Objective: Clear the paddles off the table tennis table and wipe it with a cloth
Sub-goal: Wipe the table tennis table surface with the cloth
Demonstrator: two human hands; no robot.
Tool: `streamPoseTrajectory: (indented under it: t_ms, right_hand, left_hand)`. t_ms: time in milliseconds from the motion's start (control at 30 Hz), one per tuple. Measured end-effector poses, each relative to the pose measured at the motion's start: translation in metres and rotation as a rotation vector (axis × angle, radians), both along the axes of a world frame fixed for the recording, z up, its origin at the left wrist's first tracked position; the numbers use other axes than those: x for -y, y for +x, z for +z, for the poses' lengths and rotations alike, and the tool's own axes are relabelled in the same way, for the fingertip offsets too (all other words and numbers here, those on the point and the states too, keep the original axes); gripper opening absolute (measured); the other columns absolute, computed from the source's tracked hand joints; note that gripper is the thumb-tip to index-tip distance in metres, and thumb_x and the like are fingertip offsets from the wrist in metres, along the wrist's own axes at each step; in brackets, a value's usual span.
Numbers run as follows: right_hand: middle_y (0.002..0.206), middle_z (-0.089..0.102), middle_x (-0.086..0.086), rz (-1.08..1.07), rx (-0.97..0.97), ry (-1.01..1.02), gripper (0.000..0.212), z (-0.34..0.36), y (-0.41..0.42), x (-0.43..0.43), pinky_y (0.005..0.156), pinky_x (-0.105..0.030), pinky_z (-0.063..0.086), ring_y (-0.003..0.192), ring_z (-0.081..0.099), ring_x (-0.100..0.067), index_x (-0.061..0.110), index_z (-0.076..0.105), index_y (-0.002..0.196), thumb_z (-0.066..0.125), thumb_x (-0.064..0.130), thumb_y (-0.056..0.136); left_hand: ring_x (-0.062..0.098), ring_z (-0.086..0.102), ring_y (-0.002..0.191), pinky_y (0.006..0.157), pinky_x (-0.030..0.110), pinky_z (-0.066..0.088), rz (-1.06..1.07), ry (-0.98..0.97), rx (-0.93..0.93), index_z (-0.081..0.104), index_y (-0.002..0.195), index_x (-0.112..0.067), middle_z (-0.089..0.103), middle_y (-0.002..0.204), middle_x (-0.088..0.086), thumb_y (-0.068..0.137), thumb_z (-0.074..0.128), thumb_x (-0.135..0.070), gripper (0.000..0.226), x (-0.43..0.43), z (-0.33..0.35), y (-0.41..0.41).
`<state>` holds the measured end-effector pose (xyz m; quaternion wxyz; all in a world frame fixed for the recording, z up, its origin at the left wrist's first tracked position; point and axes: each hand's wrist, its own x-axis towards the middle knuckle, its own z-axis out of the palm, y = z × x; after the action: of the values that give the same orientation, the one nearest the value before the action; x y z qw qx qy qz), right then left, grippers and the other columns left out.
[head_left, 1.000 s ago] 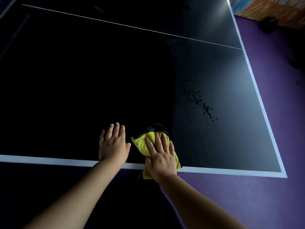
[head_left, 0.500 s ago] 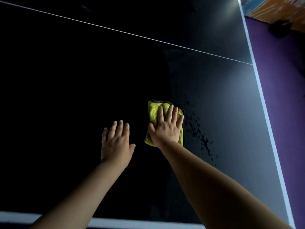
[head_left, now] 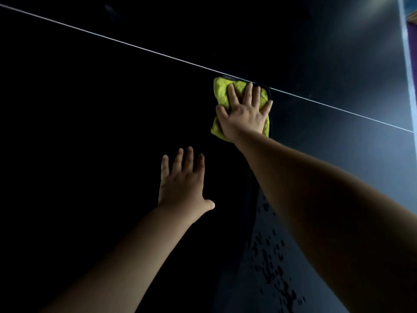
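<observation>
Across the dark, smooth table tennis table (head_left: 112, 132), seen from my head camera, my right hand (head_left: 244, 114) lies flat with fingers spread on a folded yellow-green microfibre cloth with a dark trim (head_left: 222, 92). It is not pinched; my open palm presses it down against the surface. The cloth's far edge touches the thin white line (head_left: 135, 45) that crosses the table. My left hand (head_left: 182, 184) is open too, fingers apart, holding nothing, resting nearer to me as a brace.

No paddles show on the stretch of table I can see, so I judge the clearing is done and the wiping is under way. To do this stroke well I should keep even pressure through the whole palm so the cloth does not bunch, and overlap each pass with its neighbour. A scatter of dark wet-looking specks (head_left: 274, 267) lies near my right forearm, beside the lane I am working; that patch calls for a pass of its own.

The cloth looks plush and thick, folded into a rough rectangle, slightly rumpled at its near corner, and bright against the nearly black tabletop. At far right a pale sideline (head_left: 406, 41) marks the table's edge.
</observation>
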<state>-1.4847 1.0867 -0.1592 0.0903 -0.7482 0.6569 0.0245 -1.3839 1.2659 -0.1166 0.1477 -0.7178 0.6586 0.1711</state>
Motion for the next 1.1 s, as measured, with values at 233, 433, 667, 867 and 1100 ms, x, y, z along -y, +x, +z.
streamPoseTrajectory:
  t_ms: [233,433,667,867,1100]
  right_hand:
    - [0.164,-0.007,-0.008,0.074,0.031,0.014,0.068,0.000,-0.008,0.078,0.116,-0.060,-0.005,0.150,-0.011,-0.028,0.039,0.004,0.155,0.028,0.057,0.094]
    - [0.165,-0.004,-0.004,0.149,0.070,0.009,0.066,-0.001,-0.038,0.085,0.119,-0.052,0.002,0.151,-0.007,-0.024,0.033,0.007,0.156,0.029,0.049,0.095]
    - [0.164,-0.008,-0.006,0.042,0.067,0.028,0.069,0.002,-0.071,0.009,0.119,-0.051,-0.002,0.150,-0.011,-0.025,0.032,0.004,0.156,0.030,0.050,0.095]
    - [0.164,-0.011,-0.006,-0.010,0.053,0.058,0.071,0.009,-0.089,-0.105,0.119,-0.051,-0.007,0.150,-0.014,-0.024,0.035,0.001,0.155,0.032,0.050,0.093]
    - [0.163,-0.015,-0.006,-0.036,0.016,0.089,0.073,0.016,-0.095,-0.257,0.119,-0.051,-0.008,0.149,-0.018,-0.024,0.034,-0.006,0.155,0.027,0.050,0.092]
  left_hand:
    - [0.035,-0.013,0.143,0.115,0.055,-0.001,0.002,0.122,0.078,-0.013,0.148,-0.012,-0.017,0.155,0.017,0.077,0.061,-0.060,0.114,0.014,0.000,-0.014]
    - [0.036,-0.010,0.143,0.115,0.053,-0.001,0.015,0.176,0.100,-0.010,0.148,-0.011,-0.015,0.155,0.018,0.076,0.064,-0.057,0.113,0.018,0.004,-0.021]
    - [0.033,-0.013,0.143,0.116,0.050,-0.001,0.048,0.181,0.047,-0.009,0.149,-0.013,-0.016,0.156,0.015,0.075,0.067,-0.054,0.114,0.013,0.007,-0.020]
    - [0.025,-0.009,0.145,0.116,0.046,0.000,0.116,0.022,0.017,0.004,0.150,-0.019,-0.008,0.158,0.009,0.076,0.067,-0.053,0.104,-0.012,0.013,-0.025]
    - [0.020,-0.001,0.145,0.115,0.040,0.007,0.068,-0.294,-0.094,0.032,0.144,-0.017,0.016,0.157,0.004,0.094,0.046,-0.037,0.055,-0.133,0.013,-0.034]
